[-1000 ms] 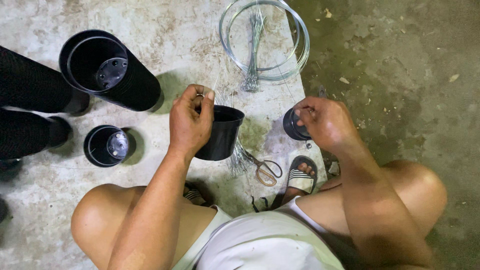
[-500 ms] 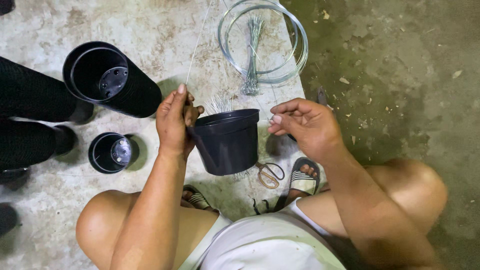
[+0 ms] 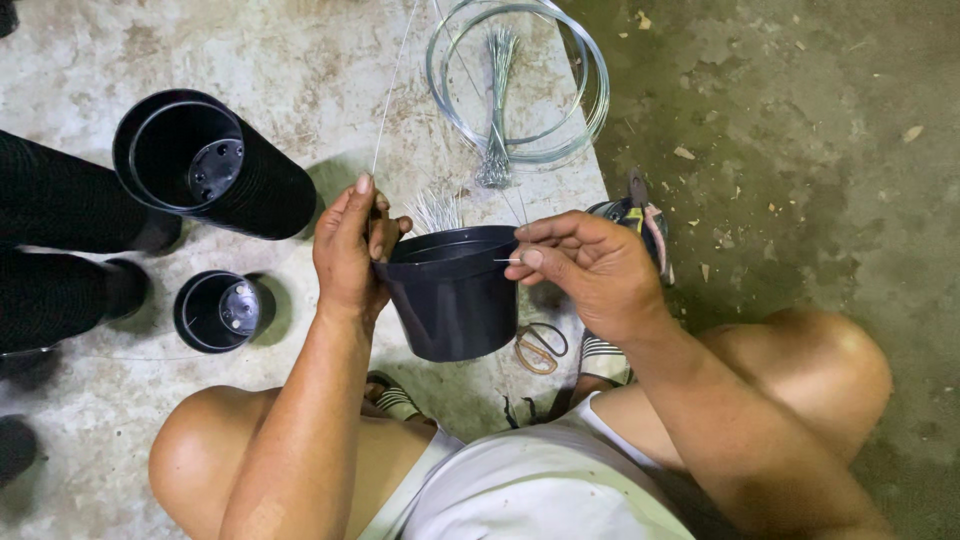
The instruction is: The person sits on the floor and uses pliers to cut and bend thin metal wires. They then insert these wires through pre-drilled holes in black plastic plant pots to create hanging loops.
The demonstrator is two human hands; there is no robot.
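Black plastic pot: held up between the two hands over the concrete floor, mouth tilted away from the person, base toward the knees.
Left hand: closed on the pot's left rim, thumb and fingers pinched there around a thin wire that runs up and away across the floor.
Right hand: fingertips pressed together on a short wire end at the right rim; the tip shows just left of the thumb, close to the rim, though I cannot tell whether it passes through a hole.
Doing it well: I would judge that the left hand should keep the rim still while the right feeds the wire tip straight, not at a slant, so that it does not bend. A pinch close to the tip gives more control than one far back.
Slack: the long strand looks loose; kept gently taut, it is less likely to kink or snag.
Scissors: on the floor just beneath the pot, beside the sandalled foot.
Cut wire bundle: lying inside a wire coil, beyond the pot, within reach.
Pliers: partly hidden behind the right hand.
Stacked pots: lying on their side at the left, well apart from the hands, with a single small pot standing nearer the left knee.
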